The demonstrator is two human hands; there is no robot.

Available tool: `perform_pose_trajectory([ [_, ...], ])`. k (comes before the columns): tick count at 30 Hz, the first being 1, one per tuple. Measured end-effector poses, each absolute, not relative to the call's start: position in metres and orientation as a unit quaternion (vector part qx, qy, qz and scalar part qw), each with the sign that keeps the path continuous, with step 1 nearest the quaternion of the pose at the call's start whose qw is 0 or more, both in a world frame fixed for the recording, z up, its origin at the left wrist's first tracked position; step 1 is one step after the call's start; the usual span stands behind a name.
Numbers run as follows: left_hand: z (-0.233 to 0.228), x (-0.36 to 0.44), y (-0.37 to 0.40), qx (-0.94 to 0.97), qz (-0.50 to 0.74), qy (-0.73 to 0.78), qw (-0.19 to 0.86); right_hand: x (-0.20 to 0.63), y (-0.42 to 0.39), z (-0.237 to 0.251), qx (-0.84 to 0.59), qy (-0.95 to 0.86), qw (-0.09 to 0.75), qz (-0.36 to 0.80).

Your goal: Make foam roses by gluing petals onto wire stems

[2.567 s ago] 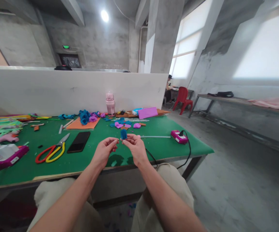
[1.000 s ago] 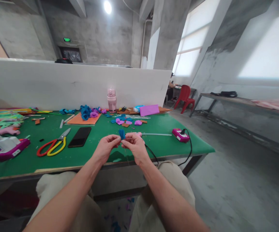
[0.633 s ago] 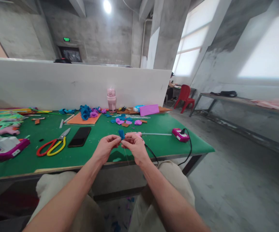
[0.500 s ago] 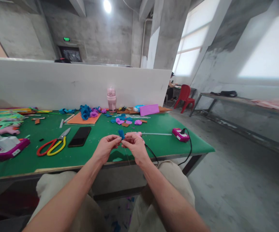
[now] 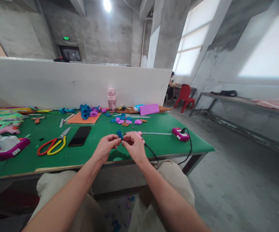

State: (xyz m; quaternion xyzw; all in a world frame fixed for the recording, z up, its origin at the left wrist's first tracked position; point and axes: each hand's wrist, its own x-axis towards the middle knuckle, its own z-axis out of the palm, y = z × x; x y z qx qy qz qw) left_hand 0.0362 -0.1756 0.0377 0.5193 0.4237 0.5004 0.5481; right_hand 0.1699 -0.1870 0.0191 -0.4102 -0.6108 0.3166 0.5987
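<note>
Between my fingertips, above the front of the green table, is a small piece of blue crepe paper (image 5: 119, 134), its upper part standing out over the fingers. My left hand (image 5: 107, 146) is closed in a pinch on its left side. On the other side my right hand (image 5: 134, 146) pinches the same piece, thumb and fingers together. Just behind the right hand lies a pink glue gun (image 5: 139, 134), partly covered by it, with a clear glue stick (image 5: 157, 133) reaching out to the right. Paper petals (image 5: 122, 120) in blue, purple and brown are scattered beyond.
Scissors (image 5: 59, 141) with red and yellow handles and a black phone (image 5: 80, 136) lie left of my hands. Blue paper flowers (image 5: 85, 112) rest on orange paper (image 5: 81, 120). A pink bottle (image 5: 111, 99) stands at the back. A magenta power adapter (image 5: 181, 134) trails a black cord.
The blue paper has tilted slightly to the left between my fingers. A thin wire or thread that hung below my hands is hard to see now. Both hands stay in nearly the same place.
</note>
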Motion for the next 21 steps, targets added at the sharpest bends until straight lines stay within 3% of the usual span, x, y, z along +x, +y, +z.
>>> perform_pose_trajectory([
  [21, 0.0386, 0.0373, -0.1772, 0.485, 0.523, 0.379, 0.59, 0.1654, -0.1887, 0.0184, -0.377, -0.573, 0.627, 0.369],
])
